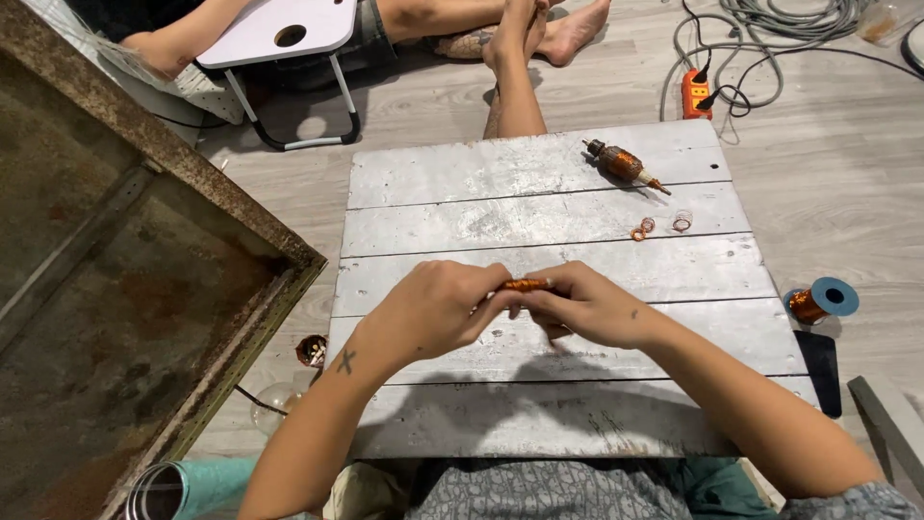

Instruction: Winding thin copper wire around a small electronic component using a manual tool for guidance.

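Two bare hands were brought together over the middle of a grey plank table (577,164), and a small coil of copper wire (526,285) was held between them, just above the boards. The left hand (433,310) was curled, its fingertips pressed together and pinched on the left end of the coil; a small cross-shaped mark was seen on that wrist. The right hand (589,306) was closed in the same way, thumb and fingertips pinched on the right end, so that only the short orange middle of the coil was left showing. Toward the far right of the table a wound motor armature (621,164) was laid at a slant, and a few small copper wire loops (659,225) were scattered just beside it, nearer the hands. Off the table's right edge a spool of copper wire with a blue flange (821,300) was set on the wooden floor. Beyond the far edge an orange power strip (697,93) was seen with grey cables (770,29) coiled near it. Another person's bare feet (539,34) were rested on the floor past the table, next to a small white folding table (279,34). A large rusty metal frame (144,250) was stood to the left.
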